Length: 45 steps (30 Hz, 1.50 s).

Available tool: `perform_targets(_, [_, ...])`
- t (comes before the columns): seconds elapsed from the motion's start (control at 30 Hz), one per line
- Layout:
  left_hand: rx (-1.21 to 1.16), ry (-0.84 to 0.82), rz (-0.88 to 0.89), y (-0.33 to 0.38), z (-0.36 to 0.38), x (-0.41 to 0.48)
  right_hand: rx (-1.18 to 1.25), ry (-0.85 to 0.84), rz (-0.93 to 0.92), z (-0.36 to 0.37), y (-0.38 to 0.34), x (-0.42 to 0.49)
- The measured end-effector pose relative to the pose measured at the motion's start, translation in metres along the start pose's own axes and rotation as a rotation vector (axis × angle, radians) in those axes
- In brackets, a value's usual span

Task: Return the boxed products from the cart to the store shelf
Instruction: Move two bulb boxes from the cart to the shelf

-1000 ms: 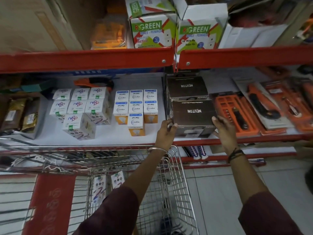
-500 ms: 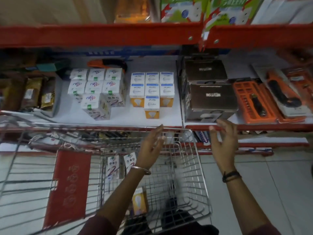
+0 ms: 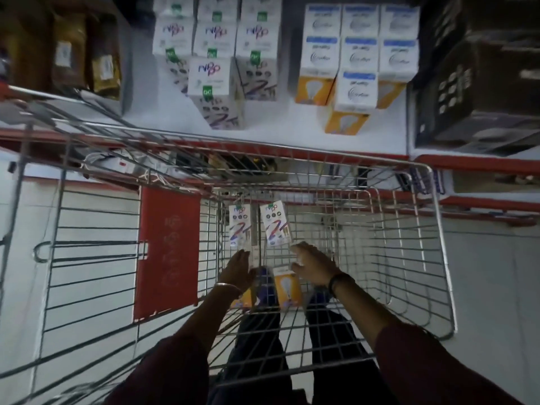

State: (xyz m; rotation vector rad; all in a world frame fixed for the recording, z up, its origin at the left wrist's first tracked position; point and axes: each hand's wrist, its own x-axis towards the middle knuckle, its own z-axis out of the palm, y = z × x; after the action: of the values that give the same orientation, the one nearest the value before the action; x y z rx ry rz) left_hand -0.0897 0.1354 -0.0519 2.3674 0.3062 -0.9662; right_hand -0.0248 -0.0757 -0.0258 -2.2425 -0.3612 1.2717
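We found both hands inside the cart (image 3: 438, 229), left hand (image 3: 237, 270) and right hand (image 3: 314, 264) spread wide, holding nothing. A bulb box (image 3: 287, 289) lay between them; two white boxes (image 3: 274, 223) stood beyond. We judged the cartons light, crushable, best gripped by opposite sides. The shelf (image 3: 292, 124) had bare room in front of its stock. Floor tiled.

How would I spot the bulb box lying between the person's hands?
Look into the wire cart, down at its floor. Between the left hand and right hand lies a box with an orange face showing a light bulb, unlike the two white boxes standing behind.
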Motion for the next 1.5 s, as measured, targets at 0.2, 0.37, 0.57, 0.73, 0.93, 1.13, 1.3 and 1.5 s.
perform_targets(0.2, [0.15,-0.272,-0.031,-0.055,0.016,0.022,-0.284,-0.208,0.113,0.051,0.017,0.041])
perform_targets(0.37, [-0.026,-0.285,0.005,-0.051,0.008,0.033,-0.202,-0.195,0.118,0.048,0.02,0.046])
perform_targets(0.57, [0.1,-0.433,0.081,-0.038,-0.014,0.04,-0.132,-0.212,0.134,0.027,0.017,0.05])
perform_targets(0.73, [0.068,-0.413,0.19,-0.033,-0.034,0.021,-0.126,-0.117,0.055,0.007,0.001,0.024])
perform_targets(0.93, [0.129,-0.114,0.36,0.011,-0.077,-0.015,0.014,0.129,0.009,-0.037,-0.024,-0.035])
perform_targets(1.13, [0.128,0.134,0.476,0.085,-0.131,-0.056,0.055,0.359,-0.075,-0.094,-0.045,-0.1])
perform_targets(1.3, [0.099,0.328,0.605,0.149,-0.182,-0.09,0.054,0.572,-0.157,-0.147,-0.064,-0.151])
perform_targets(1.5, [0.086,0.57,0.66,0.21,-0.228,-0.094,-0.01,0.794,-0.236,-0.215,-0.082,-0.193])
